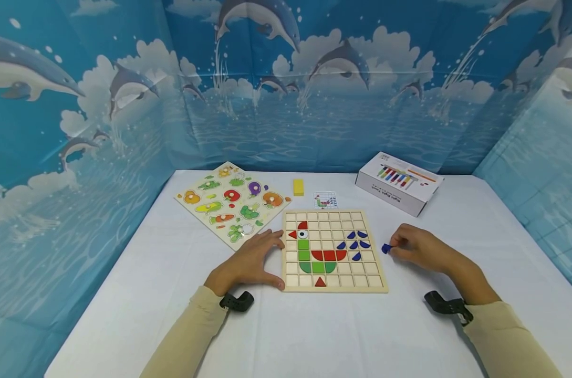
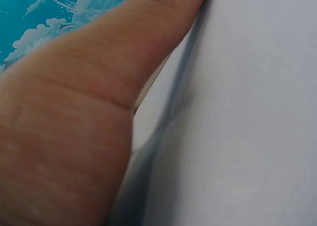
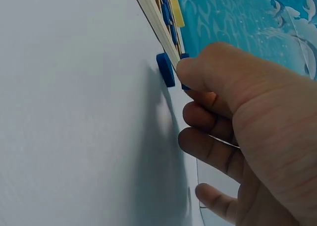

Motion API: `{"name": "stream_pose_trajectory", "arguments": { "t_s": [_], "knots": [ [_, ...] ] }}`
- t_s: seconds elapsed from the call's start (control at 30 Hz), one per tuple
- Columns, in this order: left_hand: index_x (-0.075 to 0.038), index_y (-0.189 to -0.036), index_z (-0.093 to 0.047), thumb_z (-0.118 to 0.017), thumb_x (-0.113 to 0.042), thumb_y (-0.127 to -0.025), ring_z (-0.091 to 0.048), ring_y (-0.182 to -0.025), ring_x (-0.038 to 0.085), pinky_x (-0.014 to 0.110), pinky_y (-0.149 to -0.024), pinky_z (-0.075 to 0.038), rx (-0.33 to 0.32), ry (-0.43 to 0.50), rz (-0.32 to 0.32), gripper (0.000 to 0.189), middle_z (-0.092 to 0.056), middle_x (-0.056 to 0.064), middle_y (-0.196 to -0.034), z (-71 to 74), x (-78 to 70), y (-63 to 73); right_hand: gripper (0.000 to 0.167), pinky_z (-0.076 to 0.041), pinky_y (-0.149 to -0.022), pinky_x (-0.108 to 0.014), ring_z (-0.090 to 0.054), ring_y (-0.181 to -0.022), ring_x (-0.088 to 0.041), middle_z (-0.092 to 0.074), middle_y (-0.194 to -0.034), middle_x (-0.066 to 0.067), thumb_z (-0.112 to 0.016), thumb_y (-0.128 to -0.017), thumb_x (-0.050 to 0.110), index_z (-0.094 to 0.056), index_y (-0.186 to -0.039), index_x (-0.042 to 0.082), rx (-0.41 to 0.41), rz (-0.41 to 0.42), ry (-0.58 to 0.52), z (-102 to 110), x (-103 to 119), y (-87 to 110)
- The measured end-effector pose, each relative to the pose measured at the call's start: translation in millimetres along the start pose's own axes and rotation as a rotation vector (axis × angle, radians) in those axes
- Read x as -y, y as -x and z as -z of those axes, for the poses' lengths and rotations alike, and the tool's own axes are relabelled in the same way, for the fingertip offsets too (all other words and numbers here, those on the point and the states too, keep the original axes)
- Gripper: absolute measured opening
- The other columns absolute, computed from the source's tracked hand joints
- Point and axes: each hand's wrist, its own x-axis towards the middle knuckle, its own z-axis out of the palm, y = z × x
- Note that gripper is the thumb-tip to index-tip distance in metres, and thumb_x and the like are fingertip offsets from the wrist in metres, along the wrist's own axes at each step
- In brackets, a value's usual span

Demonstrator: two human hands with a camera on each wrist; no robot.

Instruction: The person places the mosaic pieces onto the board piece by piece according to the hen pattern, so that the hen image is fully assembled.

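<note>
A wooden grid board [image 1: 335,289] lies flat on the table. Coloured tiles in its cells form a bird with green neck squares [image 1: 303,255], red body pieces [image 1: 329,255] and several blue petal-shaped tiles [image 1: 354,245]. Along the board's left edge, my left hand [image 1: 250,260] rests with thumb and fingers spread, touching the frame. Off the right edge, my right hand [image 1: 420,247] pinches a blue tile [image 3: 184,72] between thumb and fingertips. The right wrist view shows a second blue piece [image 3: 165,70] beside the thumb; whether it is held or lies on the table, I cannot tell.
Behind the board lie a small pattern card [image 1: 325,200] and a yellow block [image 1: 298,187]. A vegetable puzzle board [image 1: 210,220] is at the back left, partly behind the left hand. At the back right sits a white box [image 1: 399,184]. Dolphin-print cloth [image 1: 286,131] surrounds the table.
</note>
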Motion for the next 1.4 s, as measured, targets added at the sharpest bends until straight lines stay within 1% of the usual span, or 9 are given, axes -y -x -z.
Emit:
{"name": "stream_pose_trajectory", "arguments": {
  "t_s": [0.1,0.2,0.3,0.4,0.5,0.63,0.87,1.17,1.4],
  "knots": [
    [-0.029,-0.131,-0.050,-0.078,-0.081,-0.060,-0.013,-0.153,0.020,0.043,-0.122,-0.012,0.001,-0.001,0.002,0.092,-0.025,-0.009,-0.165,0.8,-0.6,0.1,0.018,-0.054,-0.090,-0.047,-0.058,-0.092,-0.018,-0.061,-0.095,0.006,-0.079,-0.087,0.010,-0.065,-0.096,0.015,-0.030,0.050,0.009,-1.5,4.3,-2.5],
    [-0.029,-0.131,-0.051,-0.078,-0.080,-0.060,-0.013,-0.153,0.020,0.043,-0.122,-0.012,0.002,0.002,0.005,0.092,-0.025,-0.009,-0.165,1.7,-1.5,0.0,0.018,-0.044,-0.094,-0.054,-0.059,-0.093,-0.019,-0.063,-0.095,0.008,-0.080,-0.086,0.011,-0.065,-0.094,0.017,-0.048,0.070,0.022,-3.6,10.1,-7.1],
    [-0.029,-0.131,-0.051,-0.079,-0.080,-0.060,-0.013,-0.153,0.019,0.044,-0.122,-0.012,0.003,0.004,0.009,0.092,-0.025,-0.009,-0.165,2.4,-2.2,-0.1,0.017,-0.031,-0.092,-0.062,-0.059,-0.094,-0.020,-0.063,-0.093,0.009,-0.080,-0.086,0.013,-0.065,-0.091,0.019,-0.037,0.052,0.029,-7.7,16.4,-12.9],
    [-0.028,-0.131,-0.051,-0.079,-0.080,-0.060,-0.013,-0.153,0.019,0.044,-0.122,-0.013,0.002,0.006,0.006,0.092,-0.025,-0.009,-0.165,2.4,-2.7,-0.2,0.015,-0.022,-0.096,-0.067,-0.057,-0.095,-0.022,-0.062,-0.091,0.010,-0.079,-0.086,0.016,-0.065,-0.090,0.020,-0.007,0.027,0.025,-12.8,23.2,-16.7],
    [-0.028,-0.131,-0.051,-0.079,-0.079,-0.061,-0.013,-0.153,0.020,0.044,-0.122,-0.013,0.002,0.009,0.001,0.092,-0.026,-0.008,-0.165,2.3,-3.0,-0.2,0.015,-0.018,-0.095,-0.070,-0.055,-0.095,-0.023,-0.060,-0.086,0.010,-0.079,-0.086,0.016,-0.065,-0.088,0.020,0.010,0.006,0.032,-17.3,28.4,-18.0],
    [-0.028,-0.131,-0.051,-0.079,-0.079,-0.061,-0.013,-0.153,0.020,0.045,-0.122,-0.013,0.005,0.010,0.005,0.092,-0.025,-0.008,-0.165,2.5,-3.4,0.3,0.016,-0.016,-0.096,-0.072,-0.054,-0.094,-0.025,-0.059,-0.083,0.011,-0.081,-0.085,0.016,-0.065,-0.085,0.020,0.006,-0.008,0.051,-20.1,33.5,-17.3],
    [-0.028,-0.131,-0.051,-0.079,-0.080,-0.061,-0.013,-0.153,0.020,0.043,-0.122,-0.011,0.008,0.006,0.005,0.092,-0.025,-0.008,-0.165,1.7,-1.9,0.6,0.016,-0.017,-0.096,-0.072,-0.052,-0.090,-0.024,-0.057,-0.080,0.011,-0.082,-0.083,0.017,-0.067,-0.083,0.021,0.003,0.005,0.092,-20.8,38.9,-16.5],
    [-0.029,-0.131,-0.050,-0.078,-0.081,-0.060,-0.013,-0.153,0.018,0.042,-0.122,-0.011,0.004,0.008,0.004,0.093,-0.024,-0.009,-0.165,0.9,-0.7,0.0,0.016,-0.018,-0.098,-0.072,-0.055,-0.092,-0.024,-0.059,-0.082,0.011,-0.083,-0.082,0.017,-0.067,-0.083,0.020,0.008,-0.018,0.102,-20.9,45.6,-15.9],
    [-0.029,-0.131,-0.050,-0.079,-0.080,-0.060,-0.013,-0.153,0.018,0.042,-0.122,-0.011,0.005,0.006,0.006,0.092,-0.024,-0.010,-0.165,0.8,-0.4,-0.2,0.017,-0.019,-0.097,-0.072,-0.055,-0.089,-0.022,-0.058,-0.081,0.011,-0.083,-0.083,0.018,-0.066,-0.083,0.020,0.012,-0.016,0.103,-20.0,47.7,-15.2]
  ]
}}
